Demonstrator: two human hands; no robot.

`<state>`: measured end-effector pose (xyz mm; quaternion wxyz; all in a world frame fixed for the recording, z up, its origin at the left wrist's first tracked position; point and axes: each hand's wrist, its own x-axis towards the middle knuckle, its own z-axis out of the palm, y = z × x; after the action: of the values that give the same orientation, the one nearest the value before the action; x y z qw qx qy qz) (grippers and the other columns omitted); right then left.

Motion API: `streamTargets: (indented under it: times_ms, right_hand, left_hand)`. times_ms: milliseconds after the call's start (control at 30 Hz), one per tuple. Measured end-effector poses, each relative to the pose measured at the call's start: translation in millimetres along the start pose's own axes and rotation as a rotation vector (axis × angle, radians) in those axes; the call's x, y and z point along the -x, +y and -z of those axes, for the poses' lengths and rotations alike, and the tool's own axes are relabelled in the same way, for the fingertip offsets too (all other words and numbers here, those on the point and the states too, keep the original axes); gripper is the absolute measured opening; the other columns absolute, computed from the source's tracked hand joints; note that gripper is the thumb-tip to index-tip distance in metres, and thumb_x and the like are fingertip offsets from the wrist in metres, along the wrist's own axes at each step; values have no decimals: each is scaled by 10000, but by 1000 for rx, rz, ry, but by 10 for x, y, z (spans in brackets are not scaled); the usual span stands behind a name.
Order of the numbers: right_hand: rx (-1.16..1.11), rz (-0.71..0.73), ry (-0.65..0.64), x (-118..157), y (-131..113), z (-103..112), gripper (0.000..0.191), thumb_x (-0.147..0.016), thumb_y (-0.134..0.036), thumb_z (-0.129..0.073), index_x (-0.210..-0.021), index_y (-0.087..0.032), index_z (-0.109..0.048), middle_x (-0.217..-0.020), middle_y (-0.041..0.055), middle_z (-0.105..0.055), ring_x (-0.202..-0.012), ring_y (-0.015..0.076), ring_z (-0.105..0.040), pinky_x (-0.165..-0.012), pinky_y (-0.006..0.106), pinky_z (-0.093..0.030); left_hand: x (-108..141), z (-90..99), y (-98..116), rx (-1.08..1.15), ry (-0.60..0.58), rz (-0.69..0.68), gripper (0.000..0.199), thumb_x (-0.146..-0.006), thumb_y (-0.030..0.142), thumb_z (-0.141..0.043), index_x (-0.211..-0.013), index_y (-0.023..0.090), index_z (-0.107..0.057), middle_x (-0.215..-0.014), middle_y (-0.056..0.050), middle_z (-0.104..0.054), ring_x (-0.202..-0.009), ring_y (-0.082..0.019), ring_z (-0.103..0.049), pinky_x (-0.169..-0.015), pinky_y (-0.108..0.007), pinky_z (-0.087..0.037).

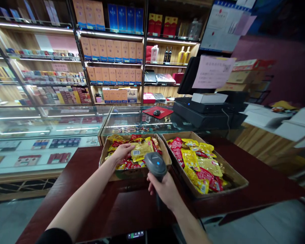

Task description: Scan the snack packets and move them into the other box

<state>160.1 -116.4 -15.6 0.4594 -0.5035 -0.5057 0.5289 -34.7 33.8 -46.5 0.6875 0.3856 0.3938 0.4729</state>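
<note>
Keep yellow packet flat, barcode uncovered and square to scanner; hold both steady. Left fingers pinch packet's left edge, barely apart; packet sits just right of them, over left box, can't tell if touching the pile. Right fingers wrap scanner handle, trigger press unclear. Right box lies right of them on bench.

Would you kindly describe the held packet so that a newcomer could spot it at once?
On the dark red table, go to the left cardboard box, filled with shiny packets. There, just left of and beyond the barcode scanner, is a gold packet with its barcode showing. Unlike its neighbours, it is held in the left grip.
</note>
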Motion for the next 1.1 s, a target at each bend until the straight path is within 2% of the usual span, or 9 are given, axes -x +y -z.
streamTargets:
  times_ms: [133, 300, 567, 800, 967, 1100]
  right_hand:
    - [77, -18, -3, 99, 160, -229, 277, -733, -413, -614, -644, -170, -514, -403, -32, -491, -332, 108, -461, -355, 214, -376]
    - [146, -32, -22, 108, 181, -338, 285, -741, -412, -591, -604, -182, -497, -408, -19, -490, -343, 120, -479, -374, 221, -382]
    - [117, -81, -29, 146, 125, -407, 321, -723, -452, -593, -582, -183, -490, -401, -17, -483, -332, 120, -474, -363, 218, -375]
    - [76, -72, -23, 146, 106, -386, 334, -723, -471, -593, -593, -178, -498, -392, -21, -480, -327, 112, -458, -361, 214, -383]
    - [76, -65, -17, 132, 105, -376, 353, -732, -475, -594, -570, -178, -494, -390, -17, -479, -331, 111, -466, -364, 211, -383]
    - [61, -85, -10, 152, 131, -397, 342, -730, -465, -603, -579, -176, -501, -385, -27, -466, -324, 108, -447, -357, 214, -371]
  left_hand:
    - [15, -14, 16, -9, 9, -6, 261, -712, 205, -761, -939, 86, -709, -874, -103, -733, -746, -168, -696, -755, -273, -556]
    - [57, -57, 63, -7, 16, 8, 264, -711, 184, -759, -949, 81, -711, -857, -109, -732, -735, -167, -694, -726, -261, -555]
    - [52, -55, 60, -21, 24, 12, 256, -713, 188, -758, -938, 75, -714, -845, -113, -731, -696, -157, -688, -654, -226, -546]
    - [58, -51, 62, -10, 17, 15, 213, -726, 157, -740, -919, 70, -712, -851, -120, -731, -710, -166, -691, -681, -247, -551]
    - [24, -11, 33, -22, 36, 27, 262, -706, 163, -756, -947, 71, -714, -877, -147, -727, -801, -228, -702, -747, -312, -557]
    - [33, -28, 44, -17, 17, 30, 265, -700, 170, -765, -941, 77, -710, -892, -132, -729, -786, -199, -700, -744, -285, -556]
